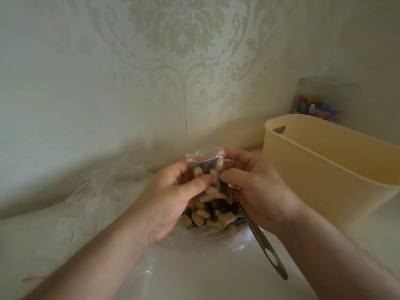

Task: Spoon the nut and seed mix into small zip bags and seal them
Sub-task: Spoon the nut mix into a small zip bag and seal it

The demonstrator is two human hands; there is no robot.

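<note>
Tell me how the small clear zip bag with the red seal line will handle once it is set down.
The small clear zip bag looks floppy: thin film bulging around the peanuts. Held by both the left hand and right hand, it would probably slump or tip rather than stand. The film may be slippery.

- The picture is dim and greenish, with soft, even light and no hard shadows.
- A faint shadow lies under the hands, around the bag they hold.
- Dull glare shows on the plastic sheet just below the grip.
- The view is soft throughout; the forearms near the bottom edge blur most.
- Wide-angle distortion bends the bin right of the grip.
</note>
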